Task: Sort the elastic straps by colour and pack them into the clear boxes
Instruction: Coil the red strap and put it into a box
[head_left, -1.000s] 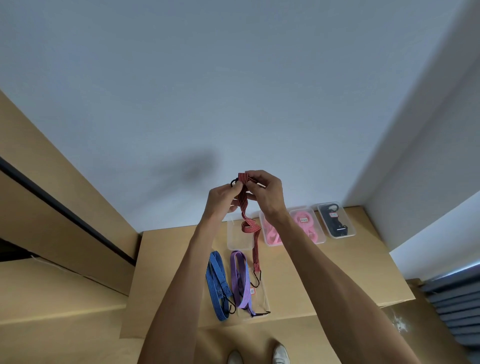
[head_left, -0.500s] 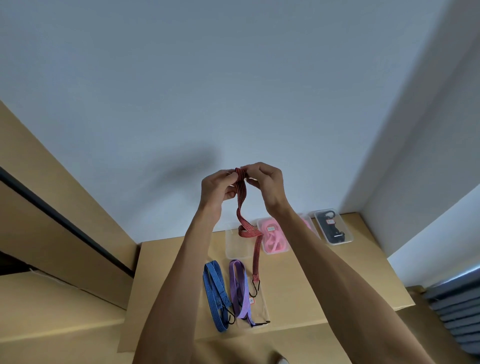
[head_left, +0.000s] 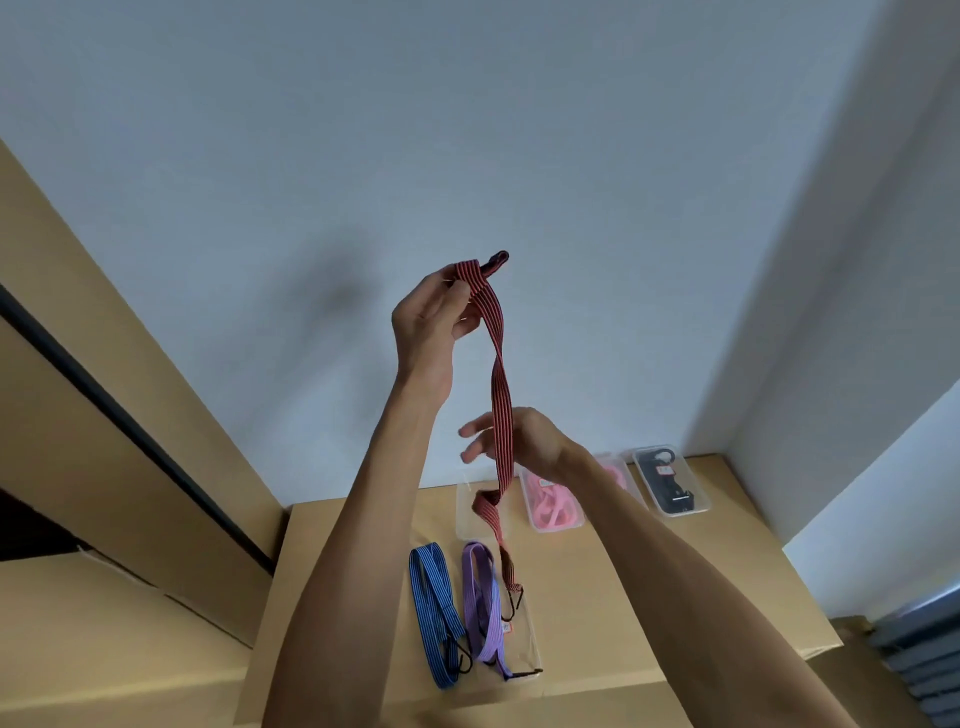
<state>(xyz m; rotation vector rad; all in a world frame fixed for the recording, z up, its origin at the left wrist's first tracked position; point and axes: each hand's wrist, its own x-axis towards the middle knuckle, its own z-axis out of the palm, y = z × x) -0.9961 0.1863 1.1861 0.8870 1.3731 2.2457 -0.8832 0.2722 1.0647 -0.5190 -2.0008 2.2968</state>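
Head view looks down over two bare forearms toward a tan cardboard table set against a pale wall, with more tan cardboard panels along the left. At the far edge of the table stand clear boxes in a row: one clear box with nothing plainly seen inside it, a box with pink straps, another partly hidden behind the right forearm, and a box with black straps at the far right. Nearer the person, a blue strap and a purple strap lie side by side on the table, the purple one resting partly on a flat clear lid or box whose exact kind I cannot tell.

Left hand is raised well above the table and pinches the top end of a red strap between thumb and curled fingers, with the strap's dark hook poking up just past the fingertips. From that pinch the red strap hangs down with a twist, passes across the right hand, and its lower end with its hook dangles just above the purple strap. The right hand sits lower, fingers spread and loosely bent, with the strap running over them; whether it actually grips the strap cannot be told.
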